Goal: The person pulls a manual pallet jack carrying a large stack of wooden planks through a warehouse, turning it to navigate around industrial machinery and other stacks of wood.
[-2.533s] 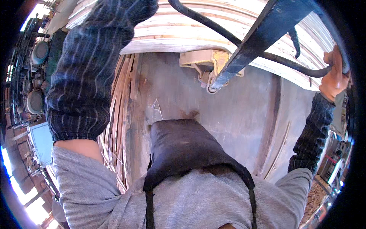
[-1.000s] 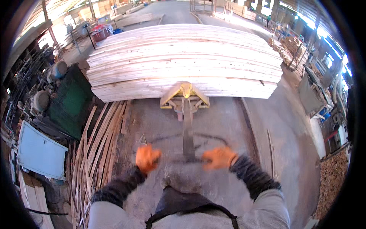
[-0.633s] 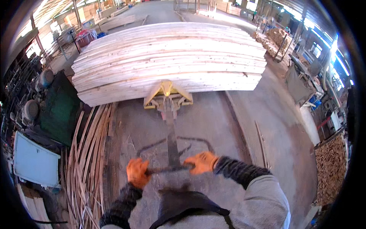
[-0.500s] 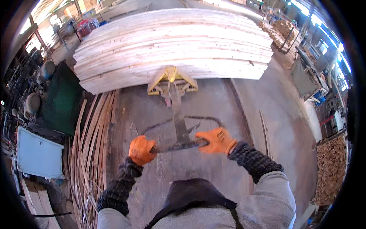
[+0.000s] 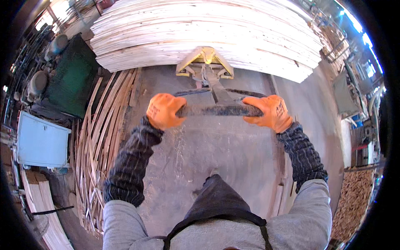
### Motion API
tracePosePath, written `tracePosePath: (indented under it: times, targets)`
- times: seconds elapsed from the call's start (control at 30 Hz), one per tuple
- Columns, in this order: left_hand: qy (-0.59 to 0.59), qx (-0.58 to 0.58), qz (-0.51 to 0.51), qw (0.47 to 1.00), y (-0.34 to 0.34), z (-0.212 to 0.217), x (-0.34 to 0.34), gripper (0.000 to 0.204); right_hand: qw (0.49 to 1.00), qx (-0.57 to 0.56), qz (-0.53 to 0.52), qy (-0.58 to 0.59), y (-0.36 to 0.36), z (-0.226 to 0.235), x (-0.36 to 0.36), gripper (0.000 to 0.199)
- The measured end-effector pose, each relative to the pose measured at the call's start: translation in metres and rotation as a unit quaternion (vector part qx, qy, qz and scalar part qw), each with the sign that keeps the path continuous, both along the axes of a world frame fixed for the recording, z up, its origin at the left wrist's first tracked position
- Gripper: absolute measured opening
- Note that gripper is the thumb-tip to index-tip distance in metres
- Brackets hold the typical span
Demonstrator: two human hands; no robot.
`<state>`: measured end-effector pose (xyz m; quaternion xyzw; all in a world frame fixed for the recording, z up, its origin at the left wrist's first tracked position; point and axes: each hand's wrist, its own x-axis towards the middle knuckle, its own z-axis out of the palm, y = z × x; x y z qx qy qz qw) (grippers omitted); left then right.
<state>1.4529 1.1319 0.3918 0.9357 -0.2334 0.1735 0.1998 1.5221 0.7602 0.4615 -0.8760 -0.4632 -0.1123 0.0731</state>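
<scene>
Both my hands wear orange gloves and grip the dark crossbar handle of a pallet jack. My left hand holds the bar's left end and my right hand holds its right end. The handle's shaft runs forward to the yellow jack body, which sits under a tall stack of pale wooden boards. My arms are stretched out in front of me in dark striped sleeves.
A heap of thin curved wood strips lies on the concrete floor to my left. Further left stand a dark green machine and a light blue panel. Wood scraps are piled at the right.
The handle has come down from overhead to chest height with both hands on it. The stack and jack have drawn nearer over the last second.
</scene>
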Motion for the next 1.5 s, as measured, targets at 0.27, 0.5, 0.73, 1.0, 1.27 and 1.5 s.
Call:
tracePosePath:
  times: [0.27,0.5,0.73,1.0,1.27,1.5]
  targets:
    - [-0.073,-0.003,0.017,0.997,0.050,0.024,0.039,0.030,0.999,0.026,0.032,0.004,0.046,0.026,0.036,0.046]
    - [-0.103,-0.011,-0.059,0.993,0.056,-0.034,-0.011,0.044,0.989,-0.018,0.016,0.148,0.044,-0.003,-0.022,0.048]
    - [0.268,0.174,-0.082,0.944,0.008,-0.191,-0.144,0.005,0.920,-0.134,-0.008,0.369,0.017,-0.212,-0.150,0.043]
    - [0.046,0.041,-0.033,0.998,0.035,-0.050,-0.048,0.016,0.949,-0.008,0.008,0.316,0.039,-0.044,-0.047,0.050]
    - [0.149,0.070,-0.052,0.985,0.012,-0.134,-0.123,0.016,0.863,-0.093,0.102,0.487,0.021,-0.170,-0.102,0.056]
    - [0.096,-0.003,-0.086,0.992,0.041,-0.124,-0.103,0.004,0.843,-0.144,0.098,0.508,0.043,-0.118,-0.071,0.055]
